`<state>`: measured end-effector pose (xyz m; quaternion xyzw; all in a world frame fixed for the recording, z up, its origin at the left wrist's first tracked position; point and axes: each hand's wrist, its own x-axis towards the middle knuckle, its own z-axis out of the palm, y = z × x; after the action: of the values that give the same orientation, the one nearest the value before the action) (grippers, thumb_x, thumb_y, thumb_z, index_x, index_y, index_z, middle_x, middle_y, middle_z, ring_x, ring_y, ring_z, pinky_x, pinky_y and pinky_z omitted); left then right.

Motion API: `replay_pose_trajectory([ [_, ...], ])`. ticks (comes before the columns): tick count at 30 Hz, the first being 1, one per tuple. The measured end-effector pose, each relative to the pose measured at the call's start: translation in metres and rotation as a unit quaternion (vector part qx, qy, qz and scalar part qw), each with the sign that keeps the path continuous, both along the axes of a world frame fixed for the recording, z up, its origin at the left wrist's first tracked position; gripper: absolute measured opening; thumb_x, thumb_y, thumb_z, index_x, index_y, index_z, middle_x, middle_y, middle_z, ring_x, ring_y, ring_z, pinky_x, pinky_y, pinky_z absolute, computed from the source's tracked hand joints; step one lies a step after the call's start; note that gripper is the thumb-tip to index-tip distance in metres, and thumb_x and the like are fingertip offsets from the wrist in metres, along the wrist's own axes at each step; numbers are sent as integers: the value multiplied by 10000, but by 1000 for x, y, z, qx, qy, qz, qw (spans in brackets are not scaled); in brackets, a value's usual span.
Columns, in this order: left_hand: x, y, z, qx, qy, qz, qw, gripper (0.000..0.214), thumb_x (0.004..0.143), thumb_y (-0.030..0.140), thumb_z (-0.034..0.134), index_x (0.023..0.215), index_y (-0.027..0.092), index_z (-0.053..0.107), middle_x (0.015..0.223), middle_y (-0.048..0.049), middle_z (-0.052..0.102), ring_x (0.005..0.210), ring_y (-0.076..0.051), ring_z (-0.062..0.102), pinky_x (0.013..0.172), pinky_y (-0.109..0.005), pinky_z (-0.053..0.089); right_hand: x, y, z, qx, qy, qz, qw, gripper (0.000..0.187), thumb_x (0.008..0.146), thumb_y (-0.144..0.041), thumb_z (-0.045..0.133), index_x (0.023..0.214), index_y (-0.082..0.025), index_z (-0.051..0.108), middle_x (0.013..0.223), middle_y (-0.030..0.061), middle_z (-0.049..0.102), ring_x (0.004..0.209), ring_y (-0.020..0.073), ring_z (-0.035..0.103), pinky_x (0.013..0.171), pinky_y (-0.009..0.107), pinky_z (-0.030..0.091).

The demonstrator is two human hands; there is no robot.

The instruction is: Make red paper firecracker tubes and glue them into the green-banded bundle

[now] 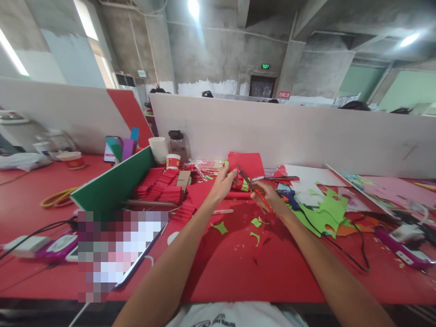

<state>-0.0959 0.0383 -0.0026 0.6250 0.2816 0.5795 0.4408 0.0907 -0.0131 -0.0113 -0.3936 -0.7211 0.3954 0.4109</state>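
Observation:
My right hand [270,199] is closed around a pair of scissors with orange-red handles [261,200]; the dark blades slant up and left, slightly apart. Just left of the blades, my left hand [223,183] pinches a small piece of red paper, partly hidden by the fingers. Behind both hands a larger red sheet [250,164] stands out against the white divider. Green paper scraps [220,227] and small red bits lie on the red table below the hands. A pale pink, pen-like stick [223,211] rests beside my left forearm.
Stacked red paper pieces [160,185] sit at the left by a green board [114,186]. Paper cups [173,161] and a bottle [177,145] stand behind. A pixelated screen device [136,250] lies front left. Cut green sheets [322,211], a glue gun [289,198] and its cable lie right.

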Motion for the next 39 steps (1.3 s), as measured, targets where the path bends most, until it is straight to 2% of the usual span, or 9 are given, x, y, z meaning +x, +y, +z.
replay_pose_trajectory([
  [4,-1,-1,1,-3,13,-8,1000,137,840,316,560,850,183,533,652,29,536,566,-99,530,536,-209,428,0,3,-3,21,-2,-11,1000,376,797,-488,691,1034,-209,604,690,-18,558,686,186,606,610,283,510],
  [8,-2,0,1,-3,25,-19,1000,140,821,302,583,879,184,538,670,24,558,579,-102,538,550,-215,431,1,5,-6,39,-11,-22,999,369,800,-494,681,1016,-205,607,686,-13,561,720,198,618,629,288,511],
  [16,-1,-2,2,-13,-4,-3,1000,198,816,302,636,801,199,467,605,43,514,521,-96,508,520,-221,409,1,8,-10,39,1,-28,999,388,832,-532,633,1039,-206,603,700,-8,567,583,147,554,525,258,482],
  [23,-1,-1,2,1,-20,21,1000,192,835,323,625,850,190,486,620,56,510,501,-72,484,493,-193,390,1,7,-9,-3,2,-19,1000,397,825,-504,667,1086,-213,597,564,-67,505,348,86,395,346,220,343],
  [30,-2,5,-1,4,-63,58,996,256,827,326,658,936,206,460,704,59,531,502,-56,501,487,-185,393,2,9,-15,-35,31,20,999,386,844,-504,649,1105,-232,566,636,-63,506,360,68,383,325,201,336],
  [35,-4,9,-4,36,-63,76,995,230,834,326,652,901,198,473,773,38,557,526,-56,529,477,-182,399,3,10,-17,-51,42,31,997,409,865,-541,610,1120,-226,555,641,-64,482,370,65,381,327,192,338],
  [39,-3,9,-4,32,-54,76,995,234,844,361,640,838,189,482,741,33,566,518,-55,512,468,-179,389,3,10,-18,-61,47,53,996,426,870,-558,597,1141,-233,549,621,-70,449,374,68,382,340,189,341],
])
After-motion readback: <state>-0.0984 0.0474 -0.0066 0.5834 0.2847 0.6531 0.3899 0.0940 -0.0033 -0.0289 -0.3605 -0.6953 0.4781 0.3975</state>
